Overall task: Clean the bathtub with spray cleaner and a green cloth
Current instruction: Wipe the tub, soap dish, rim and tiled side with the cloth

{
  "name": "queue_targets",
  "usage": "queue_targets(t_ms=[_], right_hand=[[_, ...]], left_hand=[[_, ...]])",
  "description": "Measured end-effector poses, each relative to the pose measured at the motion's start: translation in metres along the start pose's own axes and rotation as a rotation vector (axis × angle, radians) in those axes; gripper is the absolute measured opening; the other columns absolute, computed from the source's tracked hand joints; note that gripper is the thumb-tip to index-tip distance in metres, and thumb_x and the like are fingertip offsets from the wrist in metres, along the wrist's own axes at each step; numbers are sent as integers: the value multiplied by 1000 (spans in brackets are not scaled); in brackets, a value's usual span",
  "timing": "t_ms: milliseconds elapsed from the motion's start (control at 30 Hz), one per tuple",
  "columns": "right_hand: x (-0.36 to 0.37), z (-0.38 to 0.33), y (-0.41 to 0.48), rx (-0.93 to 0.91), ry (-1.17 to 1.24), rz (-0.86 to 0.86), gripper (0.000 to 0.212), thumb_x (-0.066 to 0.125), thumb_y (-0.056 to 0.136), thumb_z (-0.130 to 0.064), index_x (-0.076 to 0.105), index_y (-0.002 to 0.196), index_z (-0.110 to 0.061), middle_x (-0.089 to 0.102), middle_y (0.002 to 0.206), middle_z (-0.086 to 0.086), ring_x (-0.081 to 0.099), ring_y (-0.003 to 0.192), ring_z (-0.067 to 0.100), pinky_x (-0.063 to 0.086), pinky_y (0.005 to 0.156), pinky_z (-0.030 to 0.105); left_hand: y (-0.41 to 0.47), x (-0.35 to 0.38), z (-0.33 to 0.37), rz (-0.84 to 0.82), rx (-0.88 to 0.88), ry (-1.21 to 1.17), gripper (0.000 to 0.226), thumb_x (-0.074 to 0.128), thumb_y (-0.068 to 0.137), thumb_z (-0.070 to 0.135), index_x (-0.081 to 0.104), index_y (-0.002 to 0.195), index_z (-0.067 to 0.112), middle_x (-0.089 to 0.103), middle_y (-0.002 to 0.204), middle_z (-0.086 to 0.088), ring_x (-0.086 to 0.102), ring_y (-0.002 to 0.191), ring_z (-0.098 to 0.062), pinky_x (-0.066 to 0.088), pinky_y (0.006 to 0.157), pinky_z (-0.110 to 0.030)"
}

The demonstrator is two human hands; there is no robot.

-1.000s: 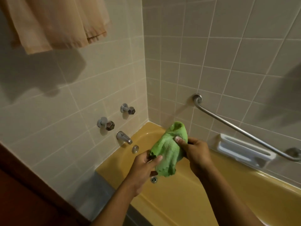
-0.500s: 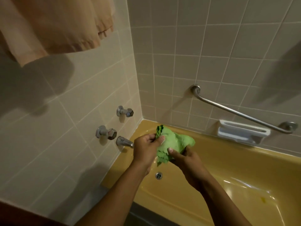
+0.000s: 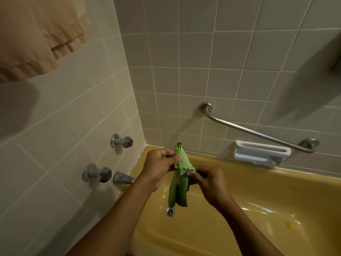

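Both hands pinch the green cloth (image 3: 180, 179) — left hand (image 3: 160, 168) up top, right hand (image 3: 208, 183) mid-edge — limp, light, probably best bunched before wiping.

We're in a bathroom: mustard-yellow bathtub (image 3: 276, 175) tucked into the corner of beige tiled walls (image 3: 184, 80), chrome taps (image 3: 96, 173) above a spout (image 3: 122, 178), steel grab rail (image 3: 258, 134), white soap dish (image 3: 262, 151).

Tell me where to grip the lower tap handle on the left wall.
Grip the hexagonal head of the lower chrome tap handle, coming from the yellow bathtub side: it juts out from the tiled wall, and its flats give purchase.
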State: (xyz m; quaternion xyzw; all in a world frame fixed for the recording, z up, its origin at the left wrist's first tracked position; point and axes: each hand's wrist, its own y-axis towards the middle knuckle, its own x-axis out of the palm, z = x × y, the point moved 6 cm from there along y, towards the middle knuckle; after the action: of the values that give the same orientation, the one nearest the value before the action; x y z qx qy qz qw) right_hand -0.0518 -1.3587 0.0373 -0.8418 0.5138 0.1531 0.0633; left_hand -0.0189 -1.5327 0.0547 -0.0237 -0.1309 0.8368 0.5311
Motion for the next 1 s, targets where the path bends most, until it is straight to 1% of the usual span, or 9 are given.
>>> queue_targets(t_ms=[200, 300, 367, 433, 533, 633, 733, 867, 1000], right_hand=[[3, -15, 29, 17, 213, -186, 22, 62, 99, -17, 77, 111, -6, 78, 104, 5, 74, 100, 22, 59, 93, 42], [16, -25, 39, 61, 264, -245, 24, 59, 100, -23, 75, 115, -12, 77, 107, 4, 73, 103, 20, 59, 91, 40], [22, -29, 49, 17, 81, -154, 17, 64, 98, -22, 76, 111, -20, 78, 99, -3, 73, 93, 12, 60, 81, 32], [27, -31, 59, -11, -105, -18, 10, 69, 95, -21, 79, 100, -22, 77, 85, -8, 71, 80, 4, 55, 72, 24], [41, -28, 63, 31, -49, 25, 9, 73, 92, -26, 78, 95, -19, 75, 82, -7, 70, 78, 2, 53, 70, 19], [58, -21, 60, 67, 13, 18, 14, 75, 90, -29, 77, 96, -16, 77, 87, -4, 73, 82, 8, 61, 78, 31], [59, -9, 60, 68, -130, 97, 9, 71, 94, -25, 77, 90, -19, 75, 81, -4, 72, 77, 10, 61, 77, 44], [52, -1, 57, 65, -222, 128, 15, 66, 97, -23, 77, 86, -23, 73, 74, -8, 67, 68, 5, 58, 66, 35], [40, 27, 52, 206, 3, 126, 16, 63, 100, -19, 78, 95, -16, 77, 86, -3, 74, 82, 9, 62, 80, 37]], left_hand=[[25, -26, 23, -33, 35, 58, 26, 77, 86, 0, 70, 108, -10, 76, 102, -23, 76, 92, -32, 64, 76, -36], [37, -36, 34, -65, 64, 125, 17, 75, 88, 0, 72, 105, -3, 77, 99, -17, 77, 90, -25, 63, 76, -33], [43, -38, 38, -110, 90, 208, 15, 74, 89, 1, 74, 104, 3, 78, 98, -12, 77, 90, -21, 63, 77, -30], [51, -39, 37, -136, 96, 264, 12, 74, 90, 2, 74, 102, 6, 78, 96, -9, 77, 89, -20, 63, 77, -29], [61, -44, 29, -133, 72, 245, 9, 74, 90, 1, 75, 96, 8, 78, 94, -10, 77, 88, -22, 63, 77, -31], [70, -50, 22, -112, 50, 243, 10, 75, 89, 1, 76, 99, 3, 78, 94, -12, 78, 87, -24, 64, 79, -35], [74, -51, 11, -125, 4, 203, 6, 73, 90, -2, 75, 95, 0, 78, 92, -15, 78, 85, -27, 64, 76, -36], [73, -49, -3, -110, -34, 152, 4, 73, 90, -3, 73, 94, -1, 78, 88, -15, 78, 83, -28, 64, 72, -34], [77, -53, -28, -47, -59, 159, 13, 75, 89, 0, 73, 102, -3, 77, 97, -19, 77, 90, -31, 64, 76, -38]])
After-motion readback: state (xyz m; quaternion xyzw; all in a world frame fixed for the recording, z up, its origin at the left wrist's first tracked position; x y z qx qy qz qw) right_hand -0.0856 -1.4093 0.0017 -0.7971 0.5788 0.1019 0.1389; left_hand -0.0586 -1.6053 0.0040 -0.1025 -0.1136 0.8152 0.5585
